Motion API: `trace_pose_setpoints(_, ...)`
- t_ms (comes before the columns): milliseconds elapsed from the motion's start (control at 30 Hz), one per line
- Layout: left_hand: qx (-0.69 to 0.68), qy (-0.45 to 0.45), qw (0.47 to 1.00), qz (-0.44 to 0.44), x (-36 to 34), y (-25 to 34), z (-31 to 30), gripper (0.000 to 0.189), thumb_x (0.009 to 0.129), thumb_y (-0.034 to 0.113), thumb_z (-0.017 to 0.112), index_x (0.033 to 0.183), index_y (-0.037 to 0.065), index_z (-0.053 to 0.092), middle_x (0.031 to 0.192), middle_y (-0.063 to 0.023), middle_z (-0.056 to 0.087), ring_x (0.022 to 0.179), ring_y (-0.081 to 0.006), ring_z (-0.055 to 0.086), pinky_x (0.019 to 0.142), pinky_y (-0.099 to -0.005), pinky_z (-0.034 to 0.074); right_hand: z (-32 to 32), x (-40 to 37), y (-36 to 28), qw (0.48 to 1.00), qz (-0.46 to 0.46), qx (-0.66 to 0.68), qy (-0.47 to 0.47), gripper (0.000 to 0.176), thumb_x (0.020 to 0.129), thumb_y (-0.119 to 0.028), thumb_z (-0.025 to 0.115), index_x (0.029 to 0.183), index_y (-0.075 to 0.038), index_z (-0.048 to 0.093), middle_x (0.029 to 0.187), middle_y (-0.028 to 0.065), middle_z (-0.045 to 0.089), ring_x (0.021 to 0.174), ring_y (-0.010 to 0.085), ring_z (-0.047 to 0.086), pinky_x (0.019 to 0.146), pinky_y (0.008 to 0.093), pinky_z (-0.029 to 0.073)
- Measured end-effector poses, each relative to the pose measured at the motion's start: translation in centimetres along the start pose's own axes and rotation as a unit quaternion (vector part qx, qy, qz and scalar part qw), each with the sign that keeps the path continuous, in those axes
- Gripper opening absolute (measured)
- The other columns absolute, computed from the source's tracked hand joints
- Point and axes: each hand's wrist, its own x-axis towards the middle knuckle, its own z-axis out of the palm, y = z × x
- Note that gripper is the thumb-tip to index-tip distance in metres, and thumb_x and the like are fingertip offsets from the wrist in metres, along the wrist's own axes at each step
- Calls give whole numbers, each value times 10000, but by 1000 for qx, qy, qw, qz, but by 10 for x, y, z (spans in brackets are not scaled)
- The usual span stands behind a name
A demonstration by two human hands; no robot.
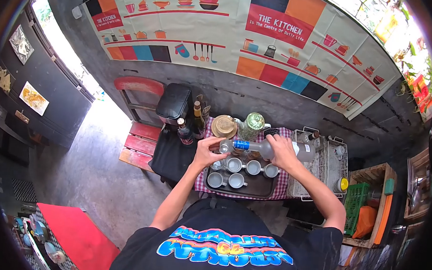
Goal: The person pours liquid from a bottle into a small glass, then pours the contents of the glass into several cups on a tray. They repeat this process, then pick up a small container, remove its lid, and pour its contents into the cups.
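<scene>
My right hand [283,151] is wrapped round a large clear glass bottle [303,151], which lies almost level, its neck with a blue band [241,145] pointing left. At the bottle's mouth, my left hand [207,152] has its fingers closed round a small clear glass [225,145]. Below the hands a dark tray [257,190] rests on the table. On it stand several pale mugs, among them a front-left mug [216,179] and a front-middle mug [236,180]. Part of the tray's back is hidden under the hands and bottle.
Behind the bottle stand a green-lidded glass jar [253,126] and a round wooden piece [224,126]. A wire dish rack [334,162] is at right, beside a wooden crate [385,183]. Dark bottles [198,116] and a red chair [141,141] are at left.
</scene>
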Motion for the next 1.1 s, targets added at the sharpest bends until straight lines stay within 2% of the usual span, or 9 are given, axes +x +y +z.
trace_pose_setpoints(100,-3,-1,1000,-3,1,1,3,532,684,69,902,1166,-51,710,1064,-93,722,953,-138,712,853,-285,610,-7,2,-1,1000,-8,-27,-7,741,582,-44,835,1253,-106,526,1082,129,605,1030,345,599,838,474,425)
trace_pose_setpoints(300,-16,-5,1000,3,4,1,6,523,682,79,904,1154,-47,717,1065,-94,725,938,-134,715,845,-285,614,-23,2,-3,996,-29,-84,7,749,585,-143,895,1237,-113,529,1086,129,607,1029,333,598,837,466,421)
trace_pose_setpoints(600,-5,-2,1000,7,7,6,8,509,674,93,906,1123,-62,721,1037,-99,735,925,-134,718,833,-283,614,-31,6,-5,995,-30,-94,-6,686,624,-104,864,1220,-98,527,1082,141,604,1040,337,591,836,482,414)
trace_pose_setpoints(900,0,5,1000,-3,5,4,10,511,674,115,911,1116,-61,723,1039,-113,736,925,-140,720,831,-288,615,-30,8,-6,993,-28,-113,-6,807,580,-131,905,1285,-97,515,1102,145,606,1063,345,589,955,523,417)
trace_pose_setpoints(1000,7,10,1000,0,5,4,11,507,673,110,910,1114,-59,725,1043,-114,737,922,-141,721,827,-290,617,-35,8,-10,994,-25,-109,-9,795,585,-135,903,1281,-101,519,1103,143,606,1063,341,589,954,519,417)
trace_pose_setpoints(1100,9,10,1000,7,5,3,11,507,672,105,910,1114,-58,724,1049,-111,737,926,-141,721,829,-292,618,-32,7,-7,987,-46,-153,28,680,612,-180,880,1194,-98,539,1058,135,590,1049,334,577,882,467,408)
